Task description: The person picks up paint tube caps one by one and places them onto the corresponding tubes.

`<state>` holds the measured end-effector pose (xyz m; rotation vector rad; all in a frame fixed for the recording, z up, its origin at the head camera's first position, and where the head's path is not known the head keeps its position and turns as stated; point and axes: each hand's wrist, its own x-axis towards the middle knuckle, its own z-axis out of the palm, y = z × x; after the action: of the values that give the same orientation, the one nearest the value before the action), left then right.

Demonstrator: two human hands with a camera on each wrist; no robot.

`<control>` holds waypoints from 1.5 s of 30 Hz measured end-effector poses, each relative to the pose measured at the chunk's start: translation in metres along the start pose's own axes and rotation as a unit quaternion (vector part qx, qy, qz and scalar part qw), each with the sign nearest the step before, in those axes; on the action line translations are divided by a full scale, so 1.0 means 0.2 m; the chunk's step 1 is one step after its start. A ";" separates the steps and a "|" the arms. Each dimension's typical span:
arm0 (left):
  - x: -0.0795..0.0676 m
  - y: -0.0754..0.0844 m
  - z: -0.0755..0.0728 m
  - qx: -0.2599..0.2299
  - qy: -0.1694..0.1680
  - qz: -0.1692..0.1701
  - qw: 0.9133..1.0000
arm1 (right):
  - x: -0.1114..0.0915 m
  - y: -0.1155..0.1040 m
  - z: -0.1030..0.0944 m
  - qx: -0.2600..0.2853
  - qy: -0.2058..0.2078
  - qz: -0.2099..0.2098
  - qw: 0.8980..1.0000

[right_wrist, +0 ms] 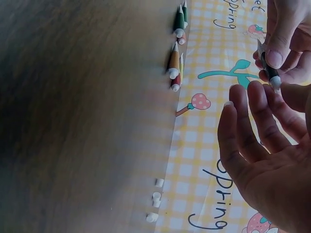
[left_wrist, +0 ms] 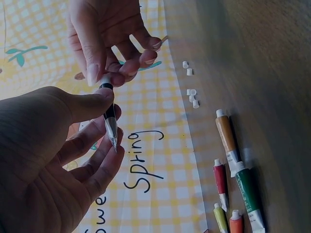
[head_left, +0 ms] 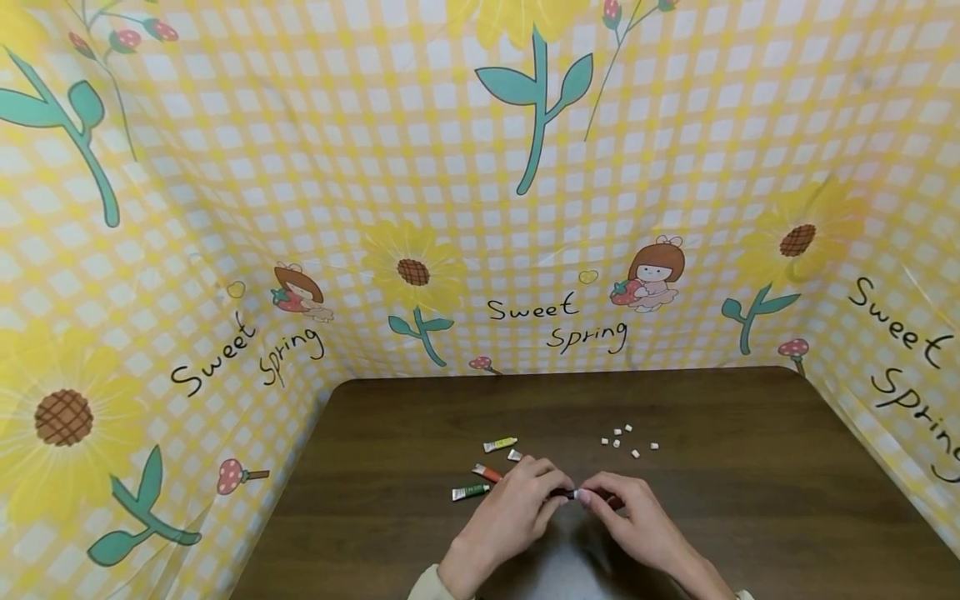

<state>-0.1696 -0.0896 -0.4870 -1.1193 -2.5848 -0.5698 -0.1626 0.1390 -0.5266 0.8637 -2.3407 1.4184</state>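
Note:
Between thumb and fingers, my left hand [head_left: 510,510] holds a small dark paint tube [left_wrist: 110,116] with a silver crimped end. My right hand [head_left: 643,518] pinches the white cap [right_wrist: 275,81] at the tube's other end, thumb and index finger on it, the remaining fingers loosely spread. Whether the cap is still threaded on cannot be seen. On the table by my left hand lie more paint tubes: yellow [head_left: 500,445], orange [head_left: 487,472], green [head_left: 470,492], and in the left wrist view also ochre [left_wrist: 226,133] and red [left_wrist: 219,180].
Several small white caps [head_left: 617,443] lie scattered on the dark wooden table [head_left: 405,408], beyond my right hand. A yellow checked cloth [head_left: 525,250] with flowers and lettering hangs behind the table and along both sides.

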 end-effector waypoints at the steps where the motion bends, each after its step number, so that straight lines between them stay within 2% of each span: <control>1: 0.00 0.00 0.00 0.000 0.000 0.000 1.000 | 0.00 0.00 0.00 0.000 -0.001 0.001 1.000; 10: -0.01 0.01 0.01 0.000 0.000 -0.002 1.000 | -0.02 0.02 0.01 0.002 -0.007 0.025 1.000; 20: -0.01 0.01 0.01 0.007 -0.004 -0.006 1.000 | -0.03 0.02 0.02 0.021 0.035 -0.052 0.998; 27: 0.00 0.00 0.01 0.006 -0.001 -0.003 1.000 | -0.02 0.03 0.01 0.029 0.037 -0.073 0.996; 39: 0.01 0.00 0.03 0.012 0.012 0.016 1.000 | -0.02 0.03 0.00 0.020 0.033 -0.052 0.998; 45: 0.02 0.00 0.03 0.009 0.002 0.012 1.000 | -0.02 0.03 0.01 0.024 0.032 -0.043 0.998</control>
<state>-0.1718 -0.0842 -0.4912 -1.1401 -2.5643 -0.5430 -0.1620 0.1414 -0.5337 0.9052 -2.2045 1.4507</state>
